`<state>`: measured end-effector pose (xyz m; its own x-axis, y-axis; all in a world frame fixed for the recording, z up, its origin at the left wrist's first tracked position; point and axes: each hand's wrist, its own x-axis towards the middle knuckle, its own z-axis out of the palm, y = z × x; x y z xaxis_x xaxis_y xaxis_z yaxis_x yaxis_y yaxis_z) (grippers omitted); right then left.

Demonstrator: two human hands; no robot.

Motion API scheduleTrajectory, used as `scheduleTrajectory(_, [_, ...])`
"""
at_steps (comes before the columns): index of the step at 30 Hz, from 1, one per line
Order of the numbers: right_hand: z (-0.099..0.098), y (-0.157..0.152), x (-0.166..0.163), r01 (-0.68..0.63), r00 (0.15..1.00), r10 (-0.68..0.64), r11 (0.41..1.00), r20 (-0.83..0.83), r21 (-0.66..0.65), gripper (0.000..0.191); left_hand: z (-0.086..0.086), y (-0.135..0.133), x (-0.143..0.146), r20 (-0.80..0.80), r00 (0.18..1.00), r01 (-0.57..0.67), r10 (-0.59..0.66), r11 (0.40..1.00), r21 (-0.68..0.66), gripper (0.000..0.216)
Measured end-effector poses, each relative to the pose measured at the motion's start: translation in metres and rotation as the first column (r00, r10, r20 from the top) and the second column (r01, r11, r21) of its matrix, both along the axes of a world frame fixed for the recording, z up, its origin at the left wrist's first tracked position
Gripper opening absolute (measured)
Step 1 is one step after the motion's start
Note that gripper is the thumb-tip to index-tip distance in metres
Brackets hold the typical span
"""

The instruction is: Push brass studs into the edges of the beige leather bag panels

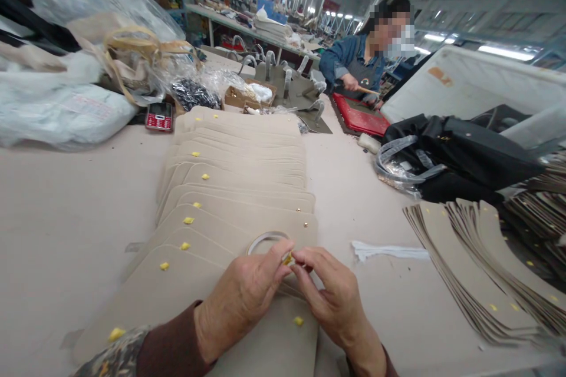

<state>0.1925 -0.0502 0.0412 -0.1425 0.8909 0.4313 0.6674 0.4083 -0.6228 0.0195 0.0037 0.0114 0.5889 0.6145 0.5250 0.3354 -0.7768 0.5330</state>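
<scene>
Both hands meet above a fanned row of beige panels (247, 219). My left hand (241, 288) is closed, thumb and fingers pinched, around what looks like a narrow roll of tape (267, 236), whose pale rim shows behind the fingers. At its fingertips is a small yellow piece of tape (288, 258). My right hand (333, 288) is closed in a pinch, its fingertips touching that yellow piece. Small yellow tabs (164, 266) sit on the left part of several panels, and another yellow tab (298, 321) is on the nearest one. Small metal studs (305, 225) show near some right corners.
Stacked beige strips (469, 259) lie at the right, beside black bags (477, 156). A white strip (389, 251) lies on the table. Beyond are a red phone (159, 116), plastic-wrapped goods (57, 106), a small carton (241, 96) and a co-worker (367, 59) at a red board (360, 115).
</scene>
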Motion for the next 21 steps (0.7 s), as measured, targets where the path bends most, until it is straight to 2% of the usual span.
scheduleTrajectory(3, [-0.004,0.003,-0.003,-0.002,0.999,-0.001,0.998,0.053,0.060,0.017,0.000,-0.002,0.000,-0.004,1.000,0.020,-0.020,1.000,0.001,0.028])
scheduleTrajectory(8, [-0.014,0.001,-0.007,0.117,0.983,-0.127,0.990,0.131,0.085,0.017,-0.001,-0.004,-0.001,-0.089,0.993,0.070,-0.081,0.991,-0.116,0.013])
scheduleTrajectory(12, [-0.015,-0.003,-0.009,0.200,0.975,-0.203,0.979,0.089,0.045,0.017,0.006,-0.001,0.001,-0.147,0.987,0.046,-0.065,0.991,-0.128,0.019])
scheduleTrajectory(14, [-0.014,-0.003,-0.011,0.247,0.968,-0.249,0.967,-0.019,-0.058,0.014,0.012,0.001,0.003,-0.166,0.984,0.040,-0.058,0.993,-0.108,0.022])
scheduleTrajectory(16, [-0.012,-0.002,-0.012,0.267,0.936,-0.310,0.935,-0.169,-0.233,0.012,0.017,0.003,0.006,-0.161,0.985,0.048,-0.058,0.997,-0.066,0.024])
scheduleTrajectory(18, [-0.014,0.001,-0.010,0.265,0.865,-0.401,0.876,-0.302,-0.404,0.014,0.020,0.002,0.009,-0.115,0.991,0.071,-0.072,0.997,-0.007,0.024])
scheduleTrajectory(21, [-0.020,0.006,0.004,0.265,0.751,-0.527,0.792,-0.397,-0.550,0.022,0.018,0.003,0.011,-0.073,0.995,0.078,-0.073,0.995,0.067,0.021])
